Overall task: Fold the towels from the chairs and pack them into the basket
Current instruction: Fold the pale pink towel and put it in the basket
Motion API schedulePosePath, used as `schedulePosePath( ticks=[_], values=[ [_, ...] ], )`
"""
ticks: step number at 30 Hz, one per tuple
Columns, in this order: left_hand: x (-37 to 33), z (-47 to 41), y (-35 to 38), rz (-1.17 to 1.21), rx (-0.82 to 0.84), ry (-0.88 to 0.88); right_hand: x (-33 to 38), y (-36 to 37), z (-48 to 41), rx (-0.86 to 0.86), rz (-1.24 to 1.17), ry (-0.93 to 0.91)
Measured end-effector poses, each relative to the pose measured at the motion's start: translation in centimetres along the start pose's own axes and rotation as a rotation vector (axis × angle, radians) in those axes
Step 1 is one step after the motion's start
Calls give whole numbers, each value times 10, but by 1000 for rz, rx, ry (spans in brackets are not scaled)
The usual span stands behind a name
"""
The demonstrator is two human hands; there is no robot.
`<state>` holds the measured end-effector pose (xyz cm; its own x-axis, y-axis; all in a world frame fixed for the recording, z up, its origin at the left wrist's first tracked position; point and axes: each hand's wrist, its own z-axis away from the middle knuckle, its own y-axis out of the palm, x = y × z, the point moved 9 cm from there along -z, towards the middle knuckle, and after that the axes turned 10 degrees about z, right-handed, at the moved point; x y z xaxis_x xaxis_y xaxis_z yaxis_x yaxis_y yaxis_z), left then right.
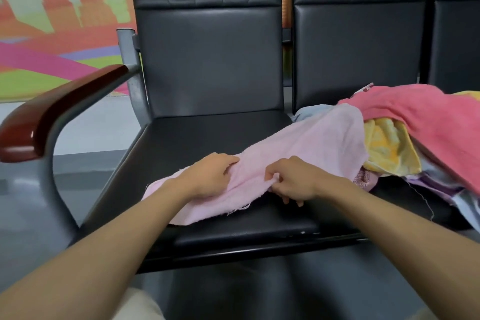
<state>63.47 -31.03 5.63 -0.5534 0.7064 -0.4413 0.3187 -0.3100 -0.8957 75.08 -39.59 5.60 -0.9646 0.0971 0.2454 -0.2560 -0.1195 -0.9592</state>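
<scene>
A pale pink towel (306, 143) lies stretched across the black seat of the left chair (181, 138), its far end resting on the pile on the neighbouring seat. My left hand (210, 176) grips a bunched fold of it near its near end. My right hand (293, 179) pinches its edge a short way to the right. The pile holds a coral pink towel (420, 117) on top, a yellow towel (389, 148) under it, and purple and light blue cloths lower down. No basket is in view.
A red-brown wooden armrest (52, 112) on a grey metal frame stands at the left of the chair. Grey floor (98, 138) lies beyond it, with a colourful mural wall behind. A third black chair back (457, 34) shows at the far right.
</scene>
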Motion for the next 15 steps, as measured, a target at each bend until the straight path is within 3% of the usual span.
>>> schedulePosePath(
  ticks=[6, 12, 15],
  values=[
    [-6, 31, -15, 24, 108, -111, -33, -9, 21, 93, -83, 176],
    [6, 44, -23, -80, 14, -254, -72, -37, 48, -174, -362, 399],
    [7, 35, -8, -11, 20, -270, -73, -33, 50, -234, -493, 362]
  ],
)
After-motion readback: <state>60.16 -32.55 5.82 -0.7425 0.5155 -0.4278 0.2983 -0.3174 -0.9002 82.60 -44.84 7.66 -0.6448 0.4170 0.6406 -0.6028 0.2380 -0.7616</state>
